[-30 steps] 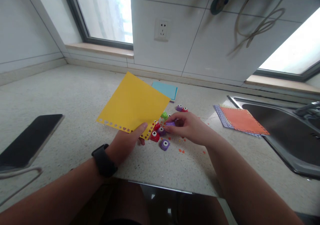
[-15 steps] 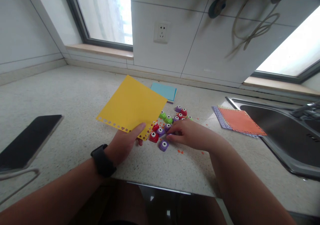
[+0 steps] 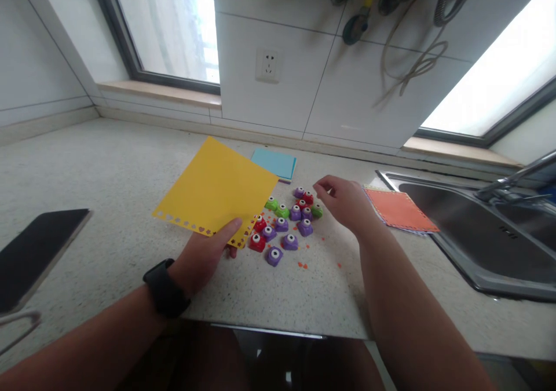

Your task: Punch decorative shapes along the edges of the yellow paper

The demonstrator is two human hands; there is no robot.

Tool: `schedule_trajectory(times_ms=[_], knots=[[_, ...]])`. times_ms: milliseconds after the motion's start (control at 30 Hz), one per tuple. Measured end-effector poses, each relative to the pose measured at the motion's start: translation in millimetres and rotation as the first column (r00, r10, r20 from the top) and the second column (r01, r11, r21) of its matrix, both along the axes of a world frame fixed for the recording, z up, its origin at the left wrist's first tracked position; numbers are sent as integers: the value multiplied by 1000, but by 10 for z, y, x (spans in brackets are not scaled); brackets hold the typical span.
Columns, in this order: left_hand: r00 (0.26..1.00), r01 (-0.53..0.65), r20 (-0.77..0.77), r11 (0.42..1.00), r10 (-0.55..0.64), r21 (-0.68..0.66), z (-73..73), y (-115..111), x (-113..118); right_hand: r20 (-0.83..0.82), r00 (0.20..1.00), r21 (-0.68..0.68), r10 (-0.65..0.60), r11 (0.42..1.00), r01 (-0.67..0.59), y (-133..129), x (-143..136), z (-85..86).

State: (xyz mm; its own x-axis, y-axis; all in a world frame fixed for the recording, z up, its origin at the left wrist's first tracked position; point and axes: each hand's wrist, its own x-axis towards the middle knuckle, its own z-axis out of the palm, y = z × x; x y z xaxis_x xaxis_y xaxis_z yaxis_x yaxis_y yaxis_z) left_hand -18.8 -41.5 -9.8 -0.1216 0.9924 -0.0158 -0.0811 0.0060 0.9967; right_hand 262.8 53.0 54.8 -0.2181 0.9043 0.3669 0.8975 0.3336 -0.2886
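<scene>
A dark flat device (image 3: 41,255) lies on the bench (image 3: 269,298), well to the left of both hands, with a pale cable (image 3: 21,330) near its lower end. The left hand (image 3: 212,249), a black watch (image 3: 166,289) on its wrist, pinches the yellow sheet (image 3: 217,188) at its lower corner, thumb on top; small shapes are cut along two edges. Beyond that hand, the blue paper (image 3: 274,162) lies partly behind the sheet. Between the hands sit red, green and purple punches (image 3: 281,224), with orange scraps (image 3: 303,266) scattered among and near them. The right hand (image 3: 341,200) is just right of the punches, fingers curled; whether the fingertips meet cannot be told. Right of it, the orange sheet (image 3: 403,210) tops a small stack beside the sink (image 3: 469,234), overlapping its rim.
</scene>
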Motion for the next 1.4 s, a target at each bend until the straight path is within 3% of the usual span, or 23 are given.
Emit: schedule_trajectory(times_ms=[133,367,500,633,733,1133,1200,1267,1333,1400], knots=[[999,4,39,1000,-4,5,-10,14,7,29,992,-91,-119,988,121,220,225,-168],[1000,3,-22,1000,-4,-13,45,-19,12,13,998,-188,-64,980,66,323,83,-445],[1000,-7,14,1000,7,9,29,-24,25,30,999,-118,-46,992,49,290,-8,-423],[1000,-7,29,1000,6,24,-7,-13,30,142,977,-184,162,974,-135,225,-10,-335],[999,11,43,999,-12,31,-21,-10,26,165,958,-239,234,952,-191,185,2,-305],[998,13,65,1000,-14,9,-4,-24,26,117,974,-207,194,964,-167,182,-41,-332],[998,24,55,1000,-24,15,-5,-30,25,46,989,-187,143,973,-132,163,-48,-297],[998,32,47,999,-33,15,-10,-33,24,-178,981,-189,72,976,-106,131,-71,-255],[998,20,57,1000,-20,3,-12,-35,27,-518,855,-213,26,964,-159,87,-121,-209],[998,-4,63,1000,4,-9,-8,-39,32,-771,636,-210,31,931,-299,33,-197,-166]])
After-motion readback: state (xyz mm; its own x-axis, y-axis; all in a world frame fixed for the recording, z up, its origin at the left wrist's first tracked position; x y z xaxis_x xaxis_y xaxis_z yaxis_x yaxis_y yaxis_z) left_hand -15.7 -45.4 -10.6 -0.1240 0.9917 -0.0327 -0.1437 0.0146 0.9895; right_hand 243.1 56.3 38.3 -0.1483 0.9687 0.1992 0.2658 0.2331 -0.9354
